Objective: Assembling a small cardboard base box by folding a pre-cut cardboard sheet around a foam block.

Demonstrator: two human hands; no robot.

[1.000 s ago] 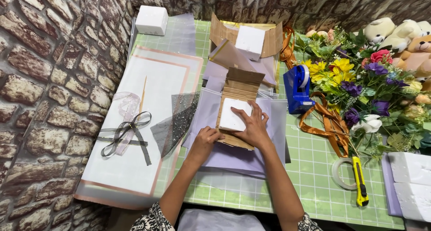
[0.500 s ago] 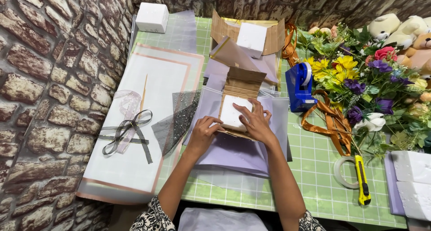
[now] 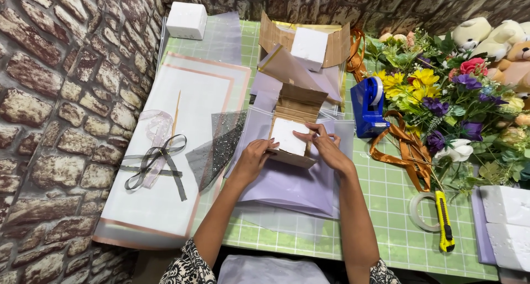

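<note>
Together, both hands' grip (image 3: pixel 255 156) (image 3: pixel 326 146) pinches the cardboard box (image 3: pixel 292 147) lying between them.

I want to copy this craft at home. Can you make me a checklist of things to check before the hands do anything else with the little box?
1. Both hands on the box: ok; left hand and right hand touch it.
2. White block sits in the box: ok.
3. Box flaps open: ok.
4. Box rests on the purple sheet: ok.
5. Tape dispenser close by: ok, beside the right hand.
6. Knife blade pulled in: cannot tell.
</note>
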